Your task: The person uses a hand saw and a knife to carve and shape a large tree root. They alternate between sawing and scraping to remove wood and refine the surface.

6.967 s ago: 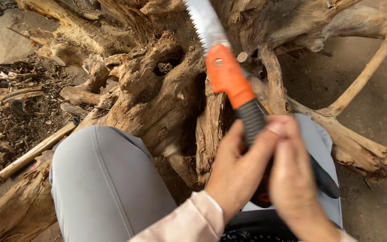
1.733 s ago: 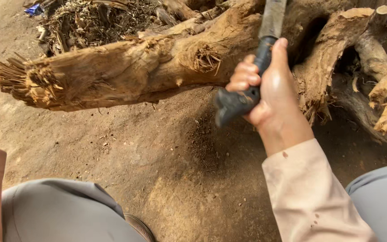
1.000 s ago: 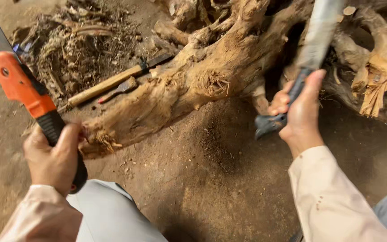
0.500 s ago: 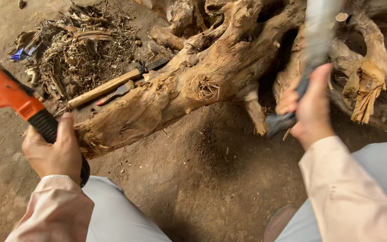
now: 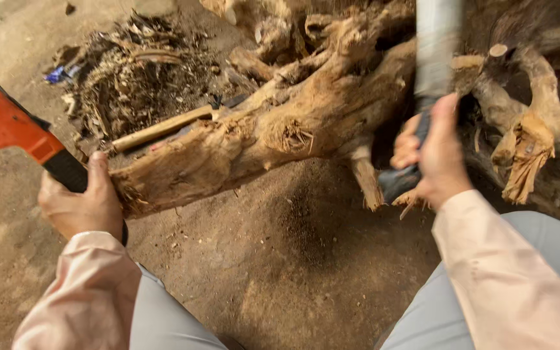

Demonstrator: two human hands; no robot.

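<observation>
My left hand (image 5: 82, 204) grips the black-and-orange handle of a folding saw (image 5: 14, 129) at the left edge; its blade runs out of view. My right hand (image 5: 432, 159) is closed around the dark handle of a grey-bladed chopping tool (image 5: 435, 52), blurred by motion, raised over a large gnarled tree root (image 5: 280, 129). The root's cut end points toward my left hand and almost touches it. My knees in grey trousers frame the bare dirt below.
A wooden-handled tool (image 5: 163, 128) lies on the ground behind the root. A heap of bark chips and twigs (image 5: 131, 71) sits at the upper left. More twisted roots with a splintered stub (image 5: 526, 155) fill the right side.
My left hand came into view holding the saw at the left. My right hand with the chopping tool has shifted slightly while the view moved closer to the root.
</observation>
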